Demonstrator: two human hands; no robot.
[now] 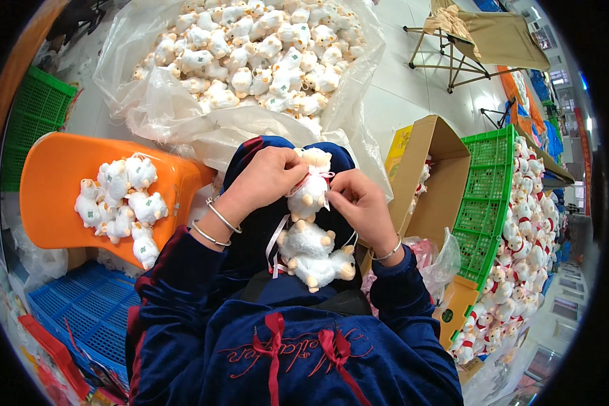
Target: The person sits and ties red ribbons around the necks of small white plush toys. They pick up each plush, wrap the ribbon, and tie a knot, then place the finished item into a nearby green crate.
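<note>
On my lap a small white plush animal (307, 197) stands upright with a pink ribbon (323, 174) around its neck. My left hand (275, 173) is closed in a pinch on the ribbon at the left of the neck, its fingertips partly hidden. At the other side, my right hand (360, 203) pinches the ribbon's hanging end between thumb and fingers. Just below, more white plush animals (317, 260) lie against my body. A loose pale ribbon (275, 233) trails beside them on the left.
An orange stool (51, 196) at left carries several white plush animals (115, 193). Ahead, a large clear plastic bag (149, 108) holds a heap of them. To the right stand a cardboard box (446, 152) and a green crate (484, 196) beside plush animals with red neckbands (521, 250). A blue crate (88, 308) sits lower left.
</note>
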